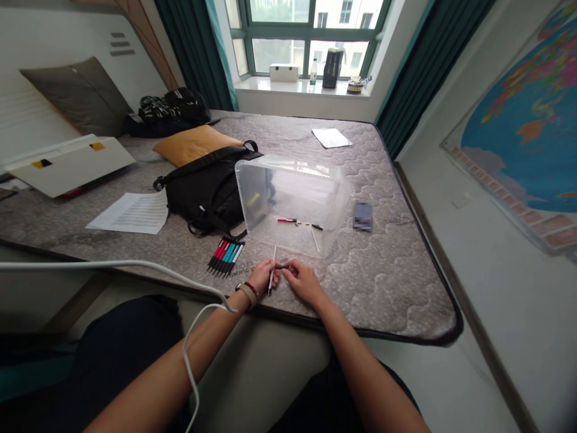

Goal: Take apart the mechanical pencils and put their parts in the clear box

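Observation:
My left hand (262, 278) and my right hand (303, 280) meet near the front edge of the mattress (383, 282). The left hand pinches a thin pen refill (271, 278) that stands nearly upright. The right hand's fingers close on a small dark pen part (283, 266) touching the refill. A clear plastic box (293, 201) lies on its side just beyond the hands, with loose pen pieces (300, 223) inside. A row of several coloured pens (226, 255) lies to the left of my left hand.
A black bag (205, 189) sits behind the pens, printed sheets (133, 213) to its left. A phone (363, 216) lies right of the box. A white cable (148, 267) crosses my left arm. Pillows, clothes and a white board lie farther left.

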A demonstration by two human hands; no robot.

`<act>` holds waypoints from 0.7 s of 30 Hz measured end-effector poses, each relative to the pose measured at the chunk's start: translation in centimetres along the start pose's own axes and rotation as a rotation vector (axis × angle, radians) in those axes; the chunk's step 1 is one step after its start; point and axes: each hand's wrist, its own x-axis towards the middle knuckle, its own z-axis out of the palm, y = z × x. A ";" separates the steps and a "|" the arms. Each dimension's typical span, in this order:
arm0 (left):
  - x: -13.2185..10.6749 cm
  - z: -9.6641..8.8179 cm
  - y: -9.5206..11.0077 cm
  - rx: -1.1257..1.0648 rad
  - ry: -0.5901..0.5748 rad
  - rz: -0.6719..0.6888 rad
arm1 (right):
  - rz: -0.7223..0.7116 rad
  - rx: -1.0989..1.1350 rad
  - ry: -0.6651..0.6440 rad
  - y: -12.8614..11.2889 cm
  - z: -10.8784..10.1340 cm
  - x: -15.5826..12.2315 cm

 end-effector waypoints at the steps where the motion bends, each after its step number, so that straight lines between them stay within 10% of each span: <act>1: 0.0 0.0 0.0 -0.002 -0.016 0.000 | -0.010 -0.002 -0.002 -0.1 0.0 0.0; 21: -0.4 -0.6 -0.3 -0.032 -0.063 0.029 | 0.120 0.040 0.116 0.6 -1.3 0.5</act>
